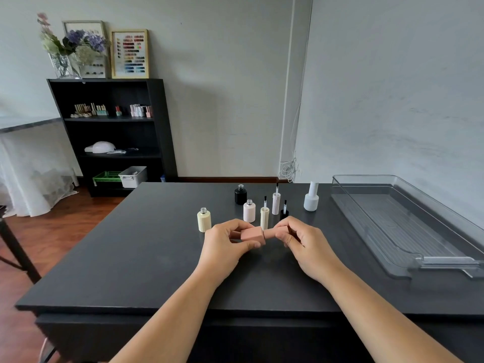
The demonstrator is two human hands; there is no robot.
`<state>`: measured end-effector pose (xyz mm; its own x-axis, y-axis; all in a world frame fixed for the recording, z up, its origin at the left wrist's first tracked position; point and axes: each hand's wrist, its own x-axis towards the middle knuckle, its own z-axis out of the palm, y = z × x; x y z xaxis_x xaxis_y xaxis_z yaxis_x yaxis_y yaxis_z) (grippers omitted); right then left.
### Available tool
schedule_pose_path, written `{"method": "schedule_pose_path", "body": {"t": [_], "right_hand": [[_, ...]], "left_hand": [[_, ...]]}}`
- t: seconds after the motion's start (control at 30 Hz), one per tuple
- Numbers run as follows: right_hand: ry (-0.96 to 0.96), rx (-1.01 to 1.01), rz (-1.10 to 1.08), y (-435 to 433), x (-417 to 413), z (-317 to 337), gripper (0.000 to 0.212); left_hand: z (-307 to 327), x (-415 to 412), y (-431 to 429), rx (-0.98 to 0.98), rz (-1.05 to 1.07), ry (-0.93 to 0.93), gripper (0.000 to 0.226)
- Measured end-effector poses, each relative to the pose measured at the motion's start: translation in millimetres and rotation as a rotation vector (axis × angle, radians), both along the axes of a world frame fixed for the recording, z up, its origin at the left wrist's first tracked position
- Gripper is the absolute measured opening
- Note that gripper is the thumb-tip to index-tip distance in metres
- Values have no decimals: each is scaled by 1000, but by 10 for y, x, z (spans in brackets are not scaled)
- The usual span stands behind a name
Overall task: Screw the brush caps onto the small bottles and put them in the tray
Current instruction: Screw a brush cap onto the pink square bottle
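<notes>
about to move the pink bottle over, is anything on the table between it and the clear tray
Nothing visible blocks it. The pink bottle is held in both hands above the table, and the tray lies to the right with bare tabletop between. The white capped bottle stands farther back, off the straight path.

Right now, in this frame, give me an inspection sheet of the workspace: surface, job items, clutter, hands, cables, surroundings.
Surface: dark table, bare near the front edge.
Job's things: pink bottle and pink cap held horizontal, meeting end to end; cream bottle, pale pink bottle and black bottle uncapped; three brush caps standing brush-up; white capped bottle upright; clear tray empty.
Clutter: nothing seen.
Grippers: left hand on bottle, right hand on cap.
Cables: white coil by the wall.
Surroundings: black shelf, flowers, colour chart.
</notes>
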<state>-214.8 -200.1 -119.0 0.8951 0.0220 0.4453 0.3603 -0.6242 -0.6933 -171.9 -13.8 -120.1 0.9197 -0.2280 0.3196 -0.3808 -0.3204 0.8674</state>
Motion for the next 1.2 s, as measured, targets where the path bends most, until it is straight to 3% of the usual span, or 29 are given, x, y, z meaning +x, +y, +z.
{"method": "schedule_pose_path", "body": {"t": [0.13, 0.27, 0.33, 0.43, 0.53, 0.8, 1.03, 1.1, 1.2], "right_hand": [[9, 16, -7, -5, 22, -1, 13], [33, 115, -73, 53, 25, 64, 41], [13, 170, -95, 44, 42, 207, 45], [-14, 149, -91, -42, 52, 360, 38], [-15, 47, 11, -44, 9, 334, 10], [-88, -16, 12, 76, 16, 234, 8], [-16, 2, -23, 79, 53, 251, 12], [9, 11, 11, 61, 33, 310, 16], [13, 51, 21, -16, 49, 441, 16]], "left_hand": [[17, 12, -16, 21, 11, -19, 26], [1, -12, -14, -59, 71, -11, 26], [26, -34, -7, -66, 35, 10, 24], [47, -57, -15, -74, 11, 27, 23], [52, -76, -5, -77, 11, 29, 23], [73, -98, -22, -54, 41, 7, 23], [87, -120, -39, -30, 61, -7, 24], [91, -115, -8, 18, 29, -54, 31], [131, -69, 135, 113, 55, -192, 65]]}}
